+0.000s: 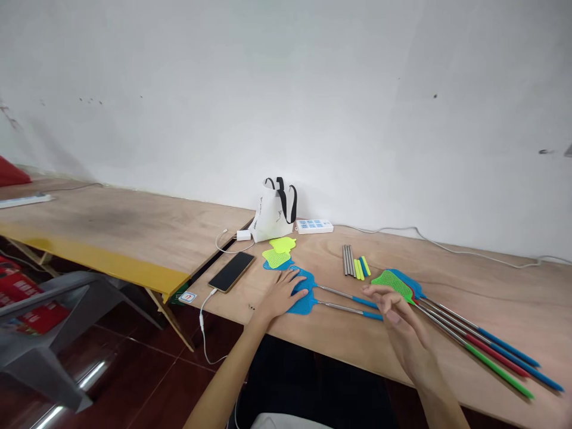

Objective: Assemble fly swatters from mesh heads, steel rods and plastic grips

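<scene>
My left hand (pixel 282 294) lies flat with fingers spread on the blue heads of two fly swatters (pixel 308 296) on the wooden table (pixel 447 310); their metal rods run right to blue grips. My right hand (pixel 393 310) hovers just right of those grips, fingers loosely curled and apart, holding nothing, next to a green swatter head (pixel 393 282). That head tops a pile of finished swatters (pixel 482 342) with green, red and blue handles. Loose yellow-green and blue swatter heads (pixel 279 255) lie beyond my left hand.
A smartphone (pixel 231 271) on a charging cable lies left of the heads. A white bag (pixel 273 211), a power strip (pixel 314 226), and several bare metal rods with coloured grips (pixel 355 265) sit nearer the wall. A grey plastic chair (pixel 44 333) stands at lower left.
</scene>
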`<move>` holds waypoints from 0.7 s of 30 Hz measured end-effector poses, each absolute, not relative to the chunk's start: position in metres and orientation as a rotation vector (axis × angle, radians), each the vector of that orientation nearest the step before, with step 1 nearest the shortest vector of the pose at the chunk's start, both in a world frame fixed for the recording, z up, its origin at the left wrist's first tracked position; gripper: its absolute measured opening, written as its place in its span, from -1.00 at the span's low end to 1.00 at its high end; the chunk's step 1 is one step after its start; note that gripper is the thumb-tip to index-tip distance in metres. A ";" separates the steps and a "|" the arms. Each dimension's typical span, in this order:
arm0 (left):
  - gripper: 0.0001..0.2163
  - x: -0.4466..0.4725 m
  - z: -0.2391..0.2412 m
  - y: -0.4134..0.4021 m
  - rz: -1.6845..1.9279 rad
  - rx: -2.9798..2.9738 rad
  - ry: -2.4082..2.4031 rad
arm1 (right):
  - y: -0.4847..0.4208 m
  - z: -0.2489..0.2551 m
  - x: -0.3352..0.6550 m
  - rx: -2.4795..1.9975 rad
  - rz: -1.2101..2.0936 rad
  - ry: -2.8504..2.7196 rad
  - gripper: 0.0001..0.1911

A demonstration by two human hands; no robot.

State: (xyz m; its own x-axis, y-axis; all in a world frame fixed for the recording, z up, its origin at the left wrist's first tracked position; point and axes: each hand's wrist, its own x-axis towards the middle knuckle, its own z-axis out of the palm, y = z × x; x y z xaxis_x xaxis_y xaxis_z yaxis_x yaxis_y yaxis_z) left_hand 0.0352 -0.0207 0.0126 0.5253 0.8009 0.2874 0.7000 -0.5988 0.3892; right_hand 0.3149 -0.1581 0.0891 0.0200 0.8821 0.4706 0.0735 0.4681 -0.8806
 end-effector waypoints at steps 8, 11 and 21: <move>-0.50 0.035 0.014 -0.019 0.619 2.529 1.329 | -0.206 0.122 0.287 -0.646 0.831 -1.333 -0.78; -0.50 0.035 0.013 -0.018 0.631 2.536 1.319 | -0.211 0.128 0.282 -0.662 0.802 -1.332 -0.76; -0.50 0.035 0.015 -0.020 0.638 2.517 1.303 | -0.215 0.130 0.285 -0.748 0.633 -1.456 -0.87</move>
